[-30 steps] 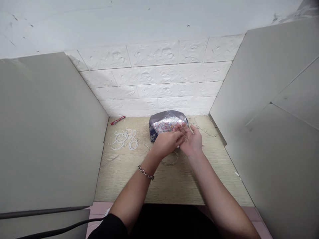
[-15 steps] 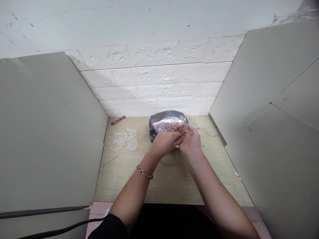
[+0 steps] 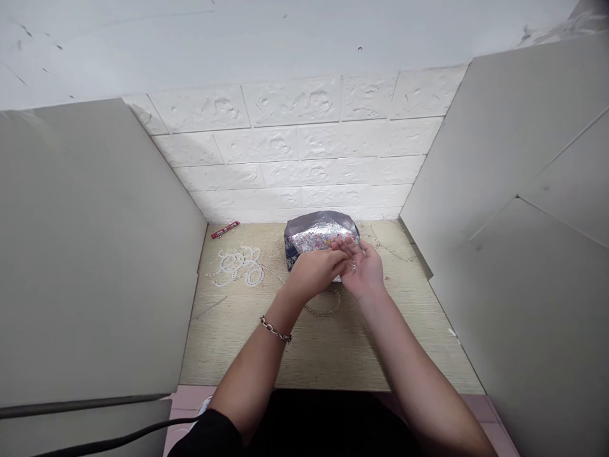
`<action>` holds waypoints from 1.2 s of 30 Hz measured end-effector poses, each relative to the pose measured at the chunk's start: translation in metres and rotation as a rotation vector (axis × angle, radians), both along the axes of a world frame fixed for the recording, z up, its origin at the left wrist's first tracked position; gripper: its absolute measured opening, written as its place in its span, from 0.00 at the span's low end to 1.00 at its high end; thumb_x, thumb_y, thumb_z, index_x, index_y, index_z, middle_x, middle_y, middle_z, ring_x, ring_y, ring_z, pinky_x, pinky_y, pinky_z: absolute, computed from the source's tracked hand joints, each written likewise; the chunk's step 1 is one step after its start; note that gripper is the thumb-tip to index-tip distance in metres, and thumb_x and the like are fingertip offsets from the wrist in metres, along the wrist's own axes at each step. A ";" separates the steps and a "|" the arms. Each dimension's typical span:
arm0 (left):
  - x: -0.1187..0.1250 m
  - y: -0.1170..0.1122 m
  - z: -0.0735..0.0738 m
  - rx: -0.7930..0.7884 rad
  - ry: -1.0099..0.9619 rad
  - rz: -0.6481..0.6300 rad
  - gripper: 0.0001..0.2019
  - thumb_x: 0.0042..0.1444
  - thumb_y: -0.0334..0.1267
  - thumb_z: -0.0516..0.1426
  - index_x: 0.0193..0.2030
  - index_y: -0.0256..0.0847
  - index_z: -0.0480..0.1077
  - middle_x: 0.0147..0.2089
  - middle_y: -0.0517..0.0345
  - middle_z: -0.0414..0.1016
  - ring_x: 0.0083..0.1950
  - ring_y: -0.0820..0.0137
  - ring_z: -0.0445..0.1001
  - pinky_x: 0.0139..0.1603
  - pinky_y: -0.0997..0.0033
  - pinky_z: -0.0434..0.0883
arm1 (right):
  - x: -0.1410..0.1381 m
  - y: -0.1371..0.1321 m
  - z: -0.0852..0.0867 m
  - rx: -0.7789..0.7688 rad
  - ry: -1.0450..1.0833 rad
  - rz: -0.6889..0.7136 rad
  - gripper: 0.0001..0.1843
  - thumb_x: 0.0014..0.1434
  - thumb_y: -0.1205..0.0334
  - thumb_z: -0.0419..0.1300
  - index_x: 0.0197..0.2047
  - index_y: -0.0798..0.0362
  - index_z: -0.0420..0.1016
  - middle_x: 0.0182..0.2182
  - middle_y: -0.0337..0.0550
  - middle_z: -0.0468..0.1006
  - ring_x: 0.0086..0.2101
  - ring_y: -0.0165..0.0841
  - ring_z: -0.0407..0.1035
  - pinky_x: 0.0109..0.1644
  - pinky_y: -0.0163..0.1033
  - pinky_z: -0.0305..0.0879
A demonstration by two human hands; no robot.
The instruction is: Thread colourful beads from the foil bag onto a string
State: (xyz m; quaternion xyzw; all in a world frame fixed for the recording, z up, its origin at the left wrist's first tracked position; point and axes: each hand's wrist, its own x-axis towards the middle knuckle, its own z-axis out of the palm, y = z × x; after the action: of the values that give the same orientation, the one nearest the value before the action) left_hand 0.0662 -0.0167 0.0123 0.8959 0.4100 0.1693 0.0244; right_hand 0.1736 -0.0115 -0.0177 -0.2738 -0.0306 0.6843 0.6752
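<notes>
The right hand (image 3: pixel 365 271) lies palm up just in front of the crinkled silver foil bag (image 3: pixel 318 230), its grip released and the fingers spread into a shallow cup. A few tiny pale beads (image 3: pixel 354 267) seem to rest in the palm, though they are too small to make out clearly. The left hand (image 3: pixel 314 273), with a silver link bracelet (image 3: pixel 275 329) on its wrist, reaches across with its fingertips drawn together over that palm. Whether its grip has closed on a bead cannot be told.

Beads this small are likely light, hard and smooth, so they roll and slip easily. They are best taken one at a time between the tips of thumb and forefinger, with the cupped palm kept level beneath them.

The foil bag stands open at the back of the pale wood-grain tabletop (image 3: pixel 323 358), and its mouth shows a heap of tiny multicoloured beads. The bag looks thin and soft-walled, so it probably crumples or tips if it is pushed.

A thin metal chain (image 3: pixel 326 310) curls on the tabletop just below the hands. Loops of white pearl-like bead strands (image 3: pixel 238 263) lie well to the left, and a small red packet (image 3: pixel 225 230) sits near the wall.
</notes>
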 end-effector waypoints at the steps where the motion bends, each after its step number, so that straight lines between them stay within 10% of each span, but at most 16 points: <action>1: 0.000 0.000 0.000 0.002 -0.005 -0.003 0.13 0.54 0.39 0.45 0.33 0.41 0.69 0.28 0.58 0.72 0.27 0.74 0.68 0.23 0.77 0.55 | 0.000 0.000 0.000 0.004 0.000 0.001 0.09 0.51 0.62 0.48 0.28 0.57 0.66 0.23 0.45 0.74 0.30 0.32 0.71 0.35 0.36 0.69; 36: -0.001 0.001 0.002 -0.070 0.006 -0.024 0.12 0.53 0.41 0.47 0.32 0.43 0.70 0.26 0.58 0.71 0.26 0.74 0.67 0.22 0.76 0.53 | 0.000 0.000 -0.002 0.015 -0.014 0.015 0.09 0.50 0.61 0.49 0.27 0.56 0.66 0.24 0.44 0.74 0.29 0.31 0.71 0.37 0.38 0.68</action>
State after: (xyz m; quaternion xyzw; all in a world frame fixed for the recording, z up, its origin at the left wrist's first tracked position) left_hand 0.0649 -0.0160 0.0143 0.8998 0.4050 0.1520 0.0568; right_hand 0.1731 -0.0116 -0.0195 -0.2734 -0.0423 0.6871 0.6718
